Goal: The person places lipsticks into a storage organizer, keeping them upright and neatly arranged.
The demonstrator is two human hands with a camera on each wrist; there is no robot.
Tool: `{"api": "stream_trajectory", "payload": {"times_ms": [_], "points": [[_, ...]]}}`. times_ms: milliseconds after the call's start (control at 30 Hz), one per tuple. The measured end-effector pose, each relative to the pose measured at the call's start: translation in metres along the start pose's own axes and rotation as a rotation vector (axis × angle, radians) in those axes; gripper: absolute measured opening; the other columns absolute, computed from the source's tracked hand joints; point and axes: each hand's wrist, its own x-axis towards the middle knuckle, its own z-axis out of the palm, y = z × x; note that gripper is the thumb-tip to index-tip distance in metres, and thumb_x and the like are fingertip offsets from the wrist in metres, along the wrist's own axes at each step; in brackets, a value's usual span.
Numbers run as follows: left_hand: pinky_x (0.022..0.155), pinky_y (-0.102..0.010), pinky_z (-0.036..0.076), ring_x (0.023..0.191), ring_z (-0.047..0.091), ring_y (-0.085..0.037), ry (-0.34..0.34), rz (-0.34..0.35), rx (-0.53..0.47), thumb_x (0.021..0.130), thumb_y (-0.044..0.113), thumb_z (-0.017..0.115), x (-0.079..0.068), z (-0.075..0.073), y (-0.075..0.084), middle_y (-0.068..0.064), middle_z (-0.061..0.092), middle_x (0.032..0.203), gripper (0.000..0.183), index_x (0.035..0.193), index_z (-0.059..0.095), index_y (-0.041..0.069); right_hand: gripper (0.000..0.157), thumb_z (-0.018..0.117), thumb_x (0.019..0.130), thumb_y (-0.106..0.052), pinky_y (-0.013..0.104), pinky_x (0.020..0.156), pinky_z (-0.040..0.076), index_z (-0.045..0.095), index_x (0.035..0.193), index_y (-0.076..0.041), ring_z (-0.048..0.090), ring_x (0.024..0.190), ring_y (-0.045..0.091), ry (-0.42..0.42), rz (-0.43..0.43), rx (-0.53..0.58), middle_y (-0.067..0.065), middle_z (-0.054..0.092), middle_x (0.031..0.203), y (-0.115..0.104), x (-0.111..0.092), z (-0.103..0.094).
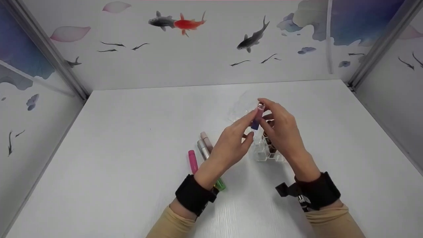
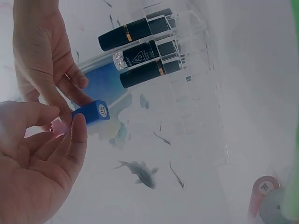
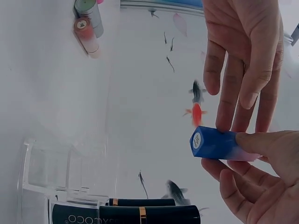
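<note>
Over white counter point(image 1: 115, 148), pinched pink-blue tube point(image 1: 258, 116) in right hand point(image 1: 282, 129), touched it with fairly straight fingers of left hand point(image 1: 231, 140). Judged mid-handling; for next move, likely needed steady pinch, clear of rack point(image 1: 261, 154) near right hand.

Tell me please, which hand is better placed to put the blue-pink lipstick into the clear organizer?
Probably the right hand: it pinches the blue-pink lipstick and appears nearer the clear organizer.

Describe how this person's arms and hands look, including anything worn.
The left hand and right hand are bare, without gloves. The left wristband and right wristband are wide and black, each with a small black attachment. Tan sleeves end in creased cuffs.
</note>
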Motion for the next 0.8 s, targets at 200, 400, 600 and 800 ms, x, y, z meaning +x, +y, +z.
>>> {"api": "stream_trajectory", "payload": {"times_ms": [200,400,600,800], "points": [[0.098,-0.024,0.054,0.138,0.052,-0.018,-0.046,-0.031,0.024,0.096,0.0,0.057,0.001,0.004,-0.003,-0.007,0.041,0.159,0.067,0.157,0.033,0.013,0.047,0.069,0.091,-0.001,0.042,0.076,0.062,0.061,0.136,-0.008,0.074,0.095,0.028,0.028,-0.012,-0.043,0.014,0.072,0.113,0.007,0.0,0.0],[0.101,-0.023,0.052,0.143,0.045,-0.021,-0.101,-0.072,-0.025,0.096,-0.001,0.055,0.007,0.01,-0.005,-0.007,0.032,0.163,0.07,0.159,0.027,0.013,0.044,0.067,0.092,0.0,0.045,0.08,0.06,0.062,0.136,-0.008,0.073,0.096,0.027,0.023,0.01,-0.041,0.014,0.074,0.114,0.015,0.001,-0.001],[0.099,-0.021,0.053,0.144,0.044,-0.021,-0.148,-0.117,-0.092,0.096,0.0,0.056,0.015,0.017,-0.001,-0.008,0.024,0.166,0.074,0.16,0.022,0.012,0.043,0.064,0.094,0.001,0.045,0.086,0.059,0.061,0.136,-0.005,0.072,0.1,0.03,0.019,0.032,-0.012,0.016,0.073,0.117,0.021,0.002,-0.003],[0.101,-0.024,0.052,0.147,0.04,-0.023,-0.129,-0.121,-0.084,0.094,-0.004,0.056,0.02,0.029,-0.005,-0.01,0.026,0.165,0.075,0.16,0.023,0.011,0.043,0.061,0.095,0.003,0.045,0.091,0.058,0.058,0.138,-0.002,0.07,0.105,0.032,-0.015,0.091,0.001,0.019,0.07,0.122,0.026,0.003,-0.004]]}}
